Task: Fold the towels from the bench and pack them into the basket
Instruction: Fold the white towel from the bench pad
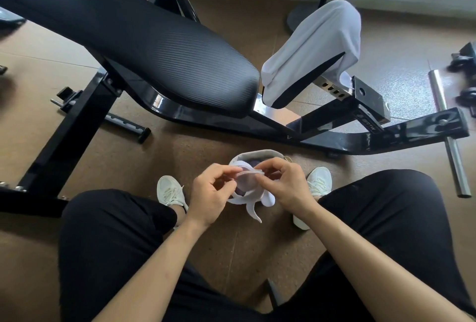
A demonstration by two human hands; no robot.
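A small pale towel (247, 180) is held between both hands above the floor. My left hand (210, 191) pinches its left edge and my right hand (286, 184) pinches its right edge. Loose white corners hang below them. Right behind the towel stands a small grey fabric basket (260, 154) on the floor, with something dark purple inside; my hands hide most of it. A white towel (319, 46) is draped over the black seat pad of the bench (154, 46), at the right end.
The bench's black steel frame (334, 139) runs across the floor beyond the basket. A chrome bar (448, 131) and dumbbell handles (463, 61) lie at the right. My knees in black trousers and white shoes (171, 191) flank the basket on the brown floor.
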